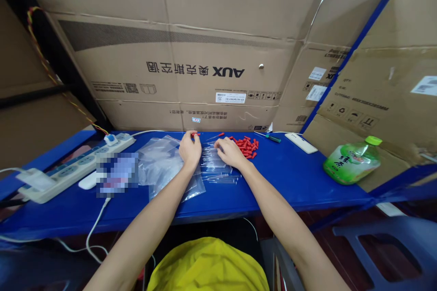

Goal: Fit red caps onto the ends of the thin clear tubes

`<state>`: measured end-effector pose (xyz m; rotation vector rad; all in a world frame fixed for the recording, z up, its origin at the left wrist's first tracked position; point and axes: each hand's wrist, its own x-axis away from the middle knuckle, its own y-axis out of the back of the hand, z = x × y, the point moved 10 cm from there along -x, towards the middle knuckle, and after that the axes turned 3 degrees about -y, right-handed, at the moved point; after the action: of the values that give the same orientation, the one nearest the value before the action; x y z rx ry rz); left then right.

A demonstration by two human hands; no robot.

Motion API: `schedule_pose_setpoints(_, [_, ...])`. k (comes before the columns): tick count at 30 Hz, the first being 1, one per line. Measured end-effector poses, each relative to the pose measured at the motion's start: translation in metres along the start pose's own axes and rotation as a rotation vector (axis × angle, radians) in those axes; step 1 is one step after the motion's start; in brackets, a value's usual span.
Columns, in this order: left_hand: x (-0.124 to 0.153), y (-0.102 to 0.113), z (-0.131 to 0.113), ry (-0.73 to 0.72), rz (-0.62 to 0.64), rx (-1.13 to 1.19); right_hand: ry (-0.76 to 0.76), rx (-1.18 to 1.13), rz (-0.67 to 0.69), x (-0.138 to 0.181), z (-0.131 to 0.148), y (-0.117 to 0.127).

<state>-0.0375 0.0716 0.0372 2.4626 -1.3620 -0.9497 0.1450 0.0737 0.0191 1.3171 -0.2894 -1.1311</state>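
Glass dropper tubes (pixel 214 162) lie in a loose pile on the blue table (pixel 283 182), most of them side by side. My left hand (pixel 190 149) is closed at the pile's left edge, with a small red rubber bulb (pixel 195 134) showing at its fingertips. Over the right part of the tubes, my right hand (pixel 231 151) has its fingers curled down close together; what they grip is hidden. Just beyond that hand is a heap of red rubber bulbs (pixel 248 147). Under and beside my left forearm are clear plastic bags (pixel 159 163).
A power strip (pixel 82 161) with plugs and white cables runs along the left side. Behind stands a cardboard wall (pixel 205 32). A screwdriver (pixel 273 138), a white phone-like slab (pixel 301 142) and a green drink bottle (pixel 351 162) lie to the right. A stool (pixel 392 241) is lower right.
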Motion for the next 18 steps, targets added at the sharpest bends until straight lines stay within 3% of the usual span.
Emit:
schedule_pose_setpoints(7, [-0.002, -0.012, 0.001, -0.004, 0.055, 0.062, -0.039, -0.066, -0.048, 0.001, -0.006, 0.005])
schedule_pose_setpoints(14, [0.013, -0.043, -0.027, -0.225, 0.336, 0.154, -0.022, -0.075, -0.144, 0.002, -0.005, 0.02])
schedule_pose_setpoints(18, [0.023, -0.052, -0.038, -0.321, 0.417, 0.143, -0.068, -0.086, -0.163, 0.001, -0.016, 0.024])
